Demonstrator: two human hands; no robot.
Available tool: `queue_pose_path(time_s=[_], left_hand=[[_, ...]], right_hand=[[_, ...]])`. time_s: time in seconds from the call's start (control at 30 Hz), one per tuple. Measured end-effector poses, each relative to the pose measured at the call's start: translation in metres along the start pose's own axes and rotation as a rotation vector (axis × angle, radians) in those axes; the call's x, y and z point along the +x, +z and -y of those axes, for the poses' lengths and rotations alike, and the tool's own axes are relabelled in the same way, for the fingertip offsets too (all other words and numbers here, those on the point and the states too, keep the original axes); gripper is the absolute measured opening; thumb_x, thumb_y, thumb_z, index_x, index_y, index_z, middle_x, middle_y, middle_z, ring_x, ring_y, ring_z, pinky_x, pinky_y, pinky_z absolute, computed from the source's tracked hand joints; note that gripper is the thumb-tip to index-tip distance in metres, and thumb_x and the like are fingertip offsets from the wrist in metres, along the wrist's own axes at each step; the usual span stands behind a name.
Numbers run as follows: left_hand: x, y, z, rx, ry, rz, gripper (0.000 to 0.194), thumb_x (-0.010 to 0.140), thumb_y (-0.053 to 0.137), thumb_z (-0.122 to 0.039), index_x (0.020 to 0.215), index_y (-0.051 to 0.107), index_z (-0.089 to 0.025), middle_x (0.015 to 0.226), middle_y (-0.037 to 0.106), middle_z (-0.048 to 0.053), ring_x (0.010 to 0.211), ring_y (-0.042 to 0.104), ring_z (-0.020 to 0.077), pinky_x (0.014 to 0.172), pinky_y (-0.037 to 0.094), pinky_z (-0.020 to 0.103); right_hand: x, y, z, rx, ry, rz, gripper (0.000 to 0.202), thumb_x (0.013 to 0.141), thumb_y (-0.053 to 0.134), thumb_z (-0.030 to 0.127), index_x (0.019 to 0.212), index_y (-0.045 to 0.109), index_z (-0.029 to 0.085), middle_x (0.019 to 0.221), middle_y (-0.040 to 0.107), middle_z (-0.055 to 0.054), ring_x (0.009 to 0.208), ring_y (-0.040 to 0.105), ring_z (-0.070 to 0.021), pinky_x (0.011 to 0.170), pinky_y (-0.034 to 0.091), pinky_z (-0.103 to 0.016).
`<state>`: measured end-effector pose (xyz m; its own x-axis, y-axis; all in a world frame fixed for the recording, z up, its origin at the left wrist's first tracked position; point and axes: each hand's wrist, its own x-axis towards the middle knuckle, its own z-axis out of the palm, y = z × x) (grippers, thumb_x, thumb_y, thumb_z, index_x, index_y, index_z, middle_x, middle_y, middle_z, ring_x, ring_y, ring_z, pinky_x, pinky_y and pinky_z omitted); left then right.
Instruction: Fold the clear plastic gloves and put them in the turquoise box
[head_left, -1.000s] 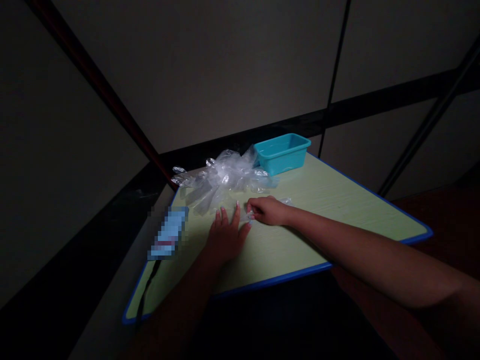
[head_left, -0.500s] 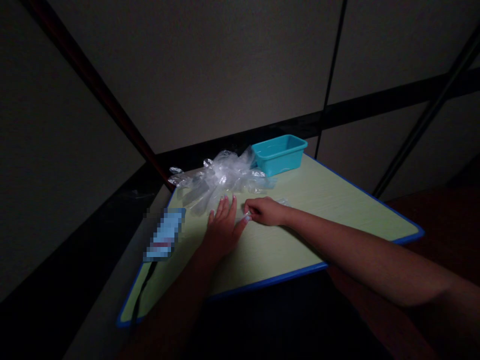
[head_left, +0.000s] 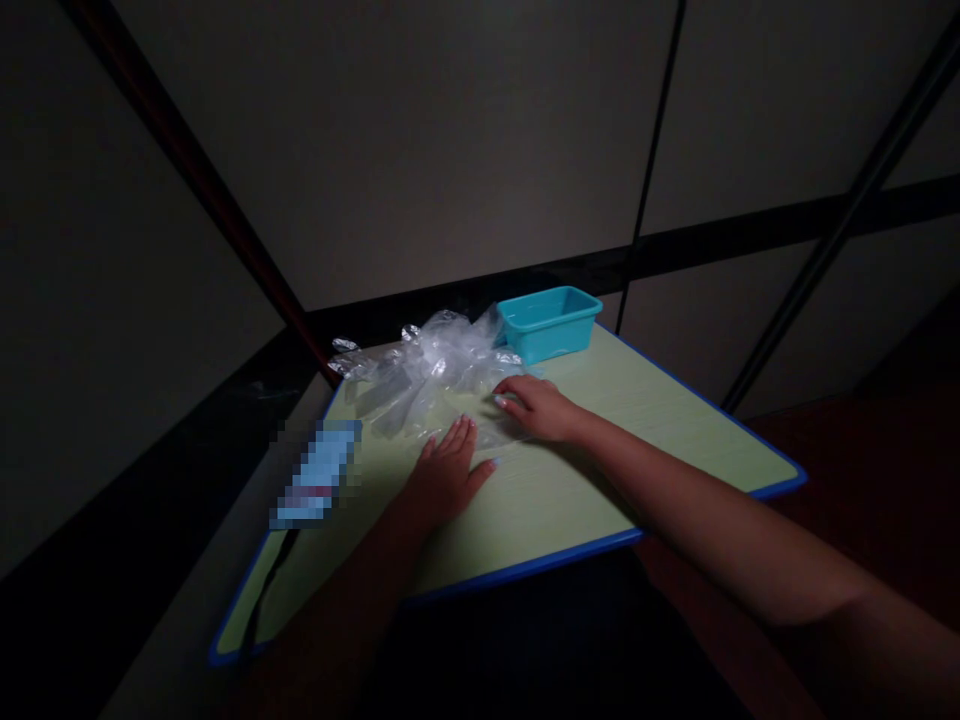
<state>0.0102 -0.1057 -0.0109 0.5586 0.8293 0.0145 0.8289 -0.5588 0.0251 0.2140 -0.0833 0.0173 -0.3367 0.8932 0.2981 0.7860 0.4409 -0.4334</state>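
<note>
My left hand [head_left: 448,470] lies flat on the yellow-green table [head_left: 577,510], thumb apart from the fingers, touching the near edge of a thin clear plastic piece [head_left: 487,432]. Just right of it, my right hand [head_left: 538,407] hovers at or over the same plastic, its thumb and fingers curved and apart. Nothing shows between them. Beyond both hands spreads a crumpled heap of clear plastic [head_left: 442,355].
A turquoise rectangular bin [head_left: 551,335] stands at the table's back corner, beside the heap. A blurred-out light blue object [head_left: 319,475] lies at the left edge, with a dark strap below it. Panelled walls rise behind the table.
My right hand has opened from a pinch on the clear plastic. The plastic now lies spread flatter between my hands. My left hand stays flat. The view has shifted slightly.
</note>
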Motion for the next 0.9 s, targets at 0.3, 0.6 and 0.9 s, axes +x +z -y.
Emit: queue_pose_path(time_s=[0.3,0.6,0.9], left_hand=[[-0.002,-0.003,-0.004,0.009,-0.048,-0.029,0.060,0.093,0.025,-0.044,0.141,0.027,-0.007,0.148,0.022,0.017,0.138,0.017,0.0243,0.107,0.023,0.047],[-0.002,0.001,0.007,0.090,-0.166,-0.044,0.065,0.093,0.028,-0.048,0.141,0.028,-0.004,0.145,0.026,0.023,0.136,0.021,0.0296,0.104,0.028,0.046],[-0.003,0.001,0.000,0.175,-0.307,0.018,0.078,0.088,0.030,-0.060,0.143,0.025,-0.005,0.142,0.027,0.030,0.134,0.019,0.0412,0.102,0.026,0.049]], right_hand=[[-0.023,0.012,0.026,-0.054,-0.106,0.426,0.057,0.095,0.018,0.043,0.146,0.018,0.016,0.150,0.014,-0.012,0.139,0.011,-0.0250,0.107,0.001,-0.058],[-0.023,0.006,0.027,-0.157,-0.031,0.545,0.064,0.093,0.023,0.050,0.147,0.007,0.019,0.152,0.001,-0.007,0.139,0.001,-0.0247,0.106,0.000,-0.061],[-0.022,-0.007,0.023,-0.209,0.176,0.613,0.069,0.088,0.023,0.062,0.146,0.003,0.030,0.152,-0.009,-0.003,0.136,-0.012,-0.0336,0.097,-0.003,-0.070]])
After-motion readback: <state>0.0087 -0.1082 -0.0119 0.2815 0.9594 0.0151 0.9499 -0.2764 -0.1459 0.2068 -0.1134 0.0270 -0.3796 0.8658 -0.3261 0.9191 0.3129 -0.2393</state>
